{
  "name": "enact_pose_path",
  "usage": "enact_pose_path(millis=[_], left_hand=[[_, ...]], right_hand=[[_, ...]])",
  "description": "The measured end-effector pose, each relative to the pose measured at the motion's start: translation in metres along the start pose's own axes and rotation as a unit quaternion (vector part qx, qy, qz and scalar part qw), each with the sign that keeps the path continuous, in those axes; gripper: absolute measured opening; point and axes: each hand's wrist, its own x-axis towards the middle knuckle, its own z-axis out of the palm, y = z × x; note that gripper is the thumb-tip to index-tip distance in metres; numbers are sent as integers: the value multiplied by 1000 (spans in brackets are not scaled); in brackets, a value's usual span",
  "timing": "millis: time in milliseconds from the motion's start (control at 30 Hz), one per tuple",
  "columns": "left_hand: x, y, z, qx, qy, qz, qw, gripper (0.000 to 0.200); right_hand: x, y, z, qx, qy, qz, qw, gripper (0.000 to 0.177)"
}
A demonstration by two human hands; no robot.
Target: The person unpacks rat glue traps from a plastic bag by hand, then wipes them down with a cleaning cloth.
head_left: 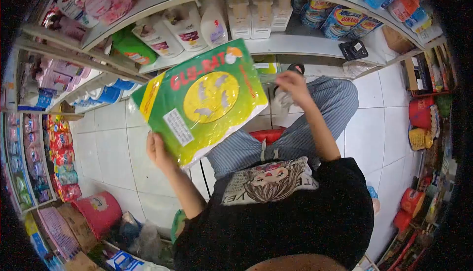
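Observation:
A flat green and yellow rat glue board package (246, 87), printed with rats in a yellow oval, is tilted in front of me under clear plastic wrap. My left hand (158, 152) is closed on its lower left edge, thumb and fingers partly behind it. Just right of the package, my right hand (294, 88) has its fingers curled together. From it hangs a crumpled greyish-white cloth (282, 102), over my lap and close to the package's right edge.
Shelves ahead carry white bottles (185, 28), white boxes (262, 17) and blue packs (342, 20). A black object (353, 49) lies on the shelf edge. A pink bucket (98, 213) stands on the tiled floor (106, 157) at left. Red goods (421, 112) line the right side.

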Motion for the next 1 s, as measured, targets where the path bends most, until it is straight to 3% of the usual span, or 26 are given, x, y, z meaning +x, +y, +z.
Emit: enact_pose_path(millis=[100,167,233,267,300,400,467,533,633,767,833,867,933,967,1000], left_hand=[[-2,-6,24,15,2,4,1000,17],[-11,-14,53,-84,9,-125,989,22],[-26,-24,77,-93,-126,-114,981,25],[-34,-26,91,-97,-190,-128,968,29],[-38,-30,101,-84,-180,-117,973,28],[-43,-38,107,-52,-199,-119,971,26],[-44,-40,105,-26,-225,-133,965,27],[-45,-39,106,-26,-243,-183,952,26],[-40,-45,100,63,-278,-160,945,24],[-37,-48,98,80,-288,-168,939,18],[-40,-33,108,259,-181,33,948,19],[-37,-29,108,261,-181,31,948,19],[-29,-24,103,397,-248,273,840,19],[-28,-22,101,400,-247,272,840,19],[-28,-19,99,383,-306,207,847,19]], right_hand=[[-34,-53,-12,14,-37,11,999,14],[-57,-65,15,50,-83,-13,995,11],[-68,-69,45,-47,-164,-196,966,15],[-71,-76,54,-94,-160,-168,968,18],[-74,-81,58,-143,-155,-138,968,22],[-72,-76,53,-51,-140,-73,986,22],[-73,-66,47,-59,-153,-72,984,24],[-76,-62,47,151,-156,4,976,26],[-74,-47,37,112,-109,-24,987,27],[-73,-38,34,114,-71,-23,991,28],[-74,-39,36,118,-67,-31,990,28],[-75,-41,38,123,-80,-32,989,28],[-76,-47,42,129,-94,-32,987,28],[-77,-51,46,120,-106,-31,987,27],[-79,-53,48,110,-119,-30,986,26]])
